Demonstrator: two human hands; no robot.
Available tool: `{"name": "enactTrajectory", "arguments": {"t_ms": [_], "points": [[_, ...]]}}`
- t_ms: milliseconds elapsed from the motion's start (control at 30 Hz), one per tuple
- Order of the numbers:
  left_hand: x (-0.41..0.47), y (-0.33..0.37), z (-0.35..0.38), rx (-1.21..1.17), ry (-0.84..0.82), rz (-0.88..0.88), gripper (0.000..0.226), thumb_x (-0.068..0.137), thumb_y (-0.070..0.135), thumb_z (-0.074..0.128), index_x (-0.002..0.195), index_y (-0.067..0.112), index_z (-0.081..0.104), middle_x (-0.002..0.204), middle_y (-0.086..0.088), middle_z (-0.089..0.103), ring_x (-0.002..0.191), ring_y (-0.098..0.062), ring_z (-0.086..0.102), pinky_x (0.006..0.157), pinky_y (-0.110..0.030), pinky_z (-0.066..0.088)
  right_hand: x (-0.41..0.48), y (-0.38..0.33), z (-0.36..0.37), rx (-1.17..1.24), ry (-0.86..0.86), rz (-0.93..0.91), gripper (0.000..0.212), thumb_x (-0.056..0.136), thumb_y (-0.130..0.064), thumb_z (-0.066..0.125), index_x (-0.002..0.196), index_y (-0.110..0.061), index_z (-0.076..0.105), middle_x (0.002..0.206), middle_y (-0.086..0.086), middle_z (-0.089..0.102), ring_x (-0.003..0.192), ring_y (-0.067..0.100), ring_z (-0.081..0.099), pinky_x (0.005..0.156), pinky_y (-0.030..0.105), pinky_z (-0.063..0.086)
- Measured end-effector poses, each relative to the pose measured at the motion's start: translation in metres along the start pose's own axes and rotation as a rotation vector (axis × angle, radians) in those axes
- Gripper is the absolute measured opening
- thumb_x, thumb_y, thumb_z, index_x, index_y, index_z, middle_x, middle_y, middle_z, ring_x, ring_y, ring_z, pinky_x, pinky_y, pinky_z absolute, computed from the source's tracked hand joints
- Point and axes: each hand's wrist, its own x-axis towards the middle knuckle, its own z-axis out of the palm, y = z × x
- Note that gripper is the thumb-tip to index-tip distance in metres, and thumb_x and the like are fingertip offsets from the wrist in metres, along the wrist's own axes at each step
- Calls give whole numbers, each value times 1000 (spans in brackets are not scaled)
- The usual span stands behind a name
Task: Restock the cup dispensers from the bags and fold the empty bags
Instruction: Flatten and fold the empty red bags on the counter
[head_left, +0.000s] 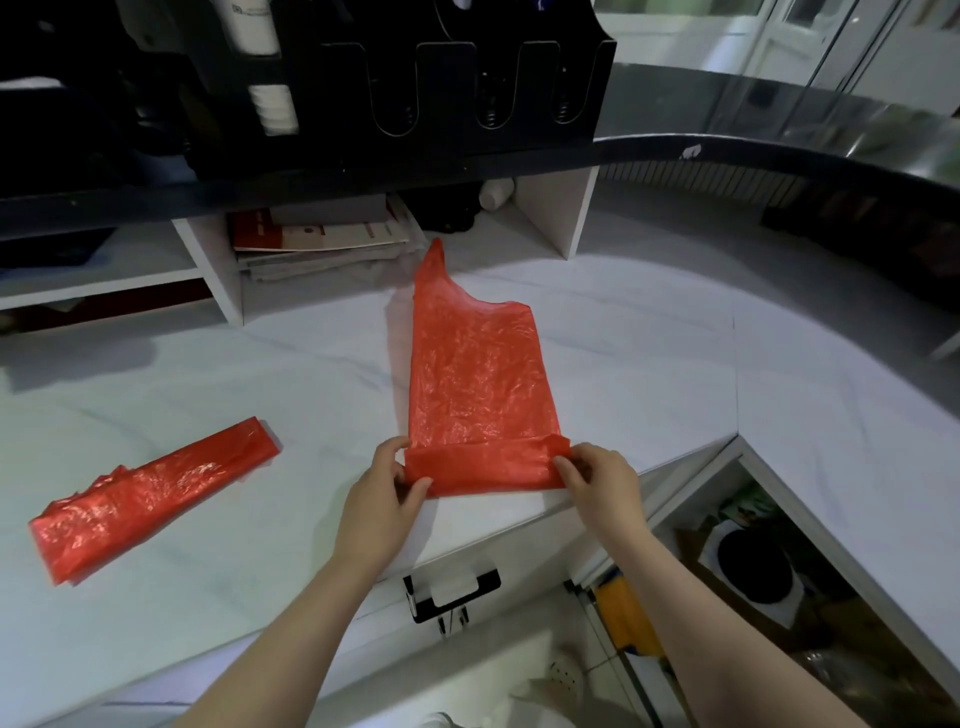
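Note:
A red plastic bag (475, 374) lies flat on the white counter (649, 364), its handle pointing away from me. Its near end is turned over in a narrow fold. My left hand (382, 493) pinches the left end of that fold, and my right hand (597, 480) pinches the right end. A second red bag (150, 493), folded into a long strip, lies on the counter at the left. The black cup dispenser (467, 83) stands on the dark ledge above, with white cups (270, 104) showing in its left slot.
Papers and booklets (322, 244) are stacked in the white cubby under the ledge. An open compartment (769, 571) with a black round object sits low at the right. A black drawer handle (452, 592) is just below the counter edge.

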Motion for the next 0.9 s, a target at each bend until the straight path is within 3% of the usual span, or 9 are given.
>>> {"name": "enactTrajectory", "arguments": {"t_ms": [67, 167, 267, 333, 433, 600, 667, 767, 900], "points": [[0, 0, 4, -13, 17, -22, 55, 87, 21, 66, 134, 25, 38, 73, 9, 59, 69, -3, 56, 59, -17, 39, 2, -2, 3, 39, 10, 48, 14, 91, -33, 60, 102, -24, 63, 71, -14, 60, 66, 3, 57, 57, 22, 44], [0, 0, 6, 14, 19, -19, 58, 87, 23, 65, 137, 26, 36, 73, 8, 56, 70, -8, 55, 59, -23, 39, 0, -2, 8, 86, 34, 95, 34, 89, -32, 63, 121, -30, 50, 74, -9, 60, 68, 5, 58, 59, 23, 47], [0, 0, 4, 137, 1, 50, 53, 87, 22, 65, 136, 25, 44, 71, 10, 45, 72, -15, 46, 62, -27, 34, -3, -1, 11, 46, 20, 52, 37, 90, -30, 61, 125, -30, 49, 74, -11, 58, 76, 11, 57, 65, 32, 52], [-1, -2, 4, 206, 0, 108, 47, 89, 20, 64, 134, 21, 52, 76, 8, 44, 81, -16, 42, 70, -27, 34, -6, 2, 13, -10, 17, -3, 34, 91, -29, 58, 125, -31, 50, 77, -14, 56, 85, 15, 54, 69, 30, 46], [-3, -1, 6, 284, 0, 149, 39, 89, 17, 63, 129, 18, 59, 82, -1, 50, 90, -25, 48, 79, -31, 40, -9, 5, 15, -91, 53, -74, 38, 92, -26, 55, 129, -29, 49, 99, -9, 53, 96, 14, 45, 77, 25, 33], [-5, 3, 9, 376, 57, 228, 35, 82, 12, 71, 116, 11, 68, 95, -12, 57, 89, -33, 55, 80, -42, 49, -12, 8, 7, -128, 28, -191, 38, 94, -15, 55, 130, -29, 57, 140, 6, 38, 105, 19, 45, 90, 36, 47], [-5, 2, 9, 405, 39, 230, 37, 85, 24, 68, 119, 11, 65, 107, -12, 56, 98, -32, 54, 87, -43, 47, -13, 10, -1, -176, -41, -238, 37, 91, -32, 61, 127, -27, 60, 143, 7, 37, 104, 17, 41, 97, 36, 42], [-3, 1, 8, 469, -37, 243, 61, 85, 56, 44, 125, 13, 60, 124, -9, 53, 114, -29, 49, 95, -43, 42, -14, 16, -11, -321, -237, -304, 75, 76, -57, 67, 141, -29, 43, 151, -1, 22, 118, 17, 30, 103, 32, 28], [-2, -2, 6, 539, -115, 296, 82, 78, 72, 30, 133, 16, 52, 137, 0, 49, 129, -22, 41, 107, -40, 30, -13, 15, -13, -429, -219, -359, 73, 80, -39, 70, 144, -26, 37, 152, -3, 24, 128, 22, 27, 108, 32, 27]]}}
